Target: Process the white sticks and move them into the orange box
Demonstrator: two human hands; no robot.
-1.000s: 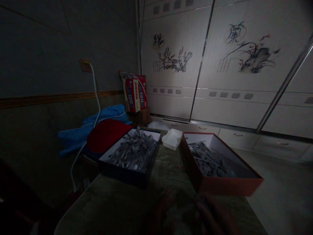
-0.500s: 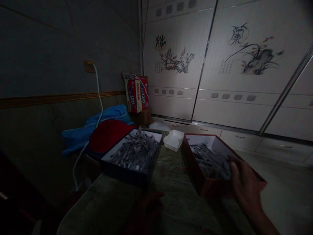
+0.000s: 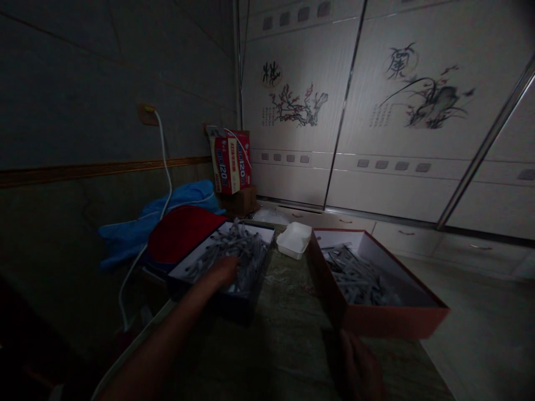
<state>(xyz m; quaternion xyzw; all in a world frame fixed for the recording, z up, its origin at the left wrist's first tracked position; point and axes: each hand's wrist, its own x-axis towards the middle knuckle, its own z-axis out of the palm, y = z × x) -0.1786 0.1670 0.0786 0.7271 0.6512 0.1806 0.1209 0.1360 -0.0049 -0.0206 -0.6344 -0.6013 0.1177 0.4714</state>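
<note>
My left hand (image 3: 227, 271) reaches down into the dark blue box (image 3: 234, 306) on the left. A heap of thin, pale, pen-like plastic pieces (image 3: 246, 245), some dark-tipped, lies in it, and my fingertips are hidden among them. Low over the table, just in front of the reddish-brown box (image 3: 393, 323), is my right hand (image 3: 361, 365). Its fingers lie close together in dim light, and whether they hold anything cannot be made out. Similar slender pieces (image 3: 359, 275) fill the left part of that box.
Between the boxes stands a small white plastic tray (image 3: 295, 240) on the marbled table (image 3: 288, 312). Red cloth (image 3: 179, 231) and a blue bag (image 3: 179, 197) lie left, crossed by a white cable (image 3: 164, 145). Behind are red cartons (image 3: 232, 161) and a white sliding-door cabinet (image 3: 288, 184).
My left hand has moved from the table's front up into the dark blue box. My right hand has left the reddish-brown box and come down toward me, to the left.
</note>
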